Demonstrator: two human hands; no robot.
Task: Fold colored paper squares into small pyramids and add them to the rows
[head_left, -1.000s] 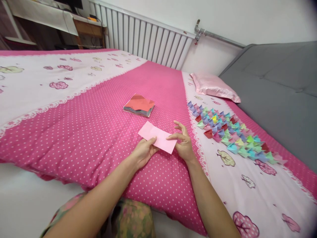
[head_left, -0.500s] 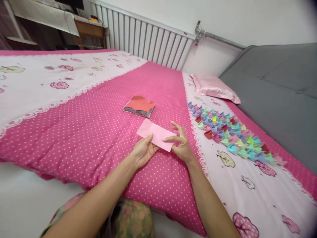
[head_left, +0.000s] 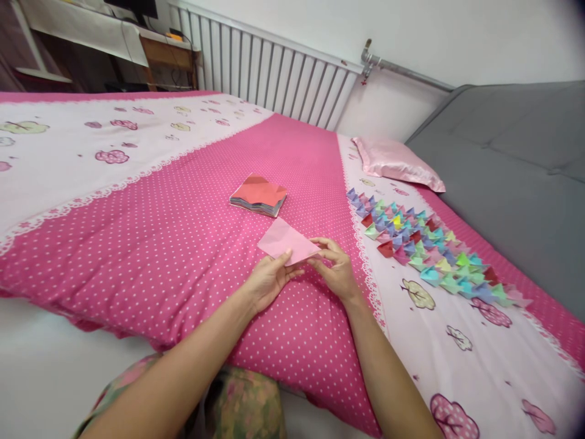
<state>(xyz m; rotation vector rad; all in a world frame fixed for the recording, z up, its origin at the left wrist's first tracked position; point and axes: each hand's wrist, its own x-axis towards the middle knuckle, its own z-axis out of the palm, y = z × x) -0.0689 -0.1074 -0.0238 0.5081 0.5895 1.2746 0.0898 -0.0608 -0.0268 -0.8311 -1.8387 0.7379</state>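
A pink sheet of paper is held in front of me, above the dotted bedspread. My left hand pinches its near edge, thumb on top and fingers beneath. At the paper's right end, my right hand grips the corner between thumb and fingers, where the paper bends or folds over. Just beyond the sheet lies a stack of square paper with a red-orange sheet on top, apart from both hands.
Rows of small folded paper boats in many colours stand to the right. Behind them are a pink pillow and a grey padded headboard. A white radiator runs along the wall; a desk stands at far left.
My right fingers have closed from a spread pose onto the paper's right end, which now bends or folds over. The left hand keeps its hold. Stack and boats have not moved.
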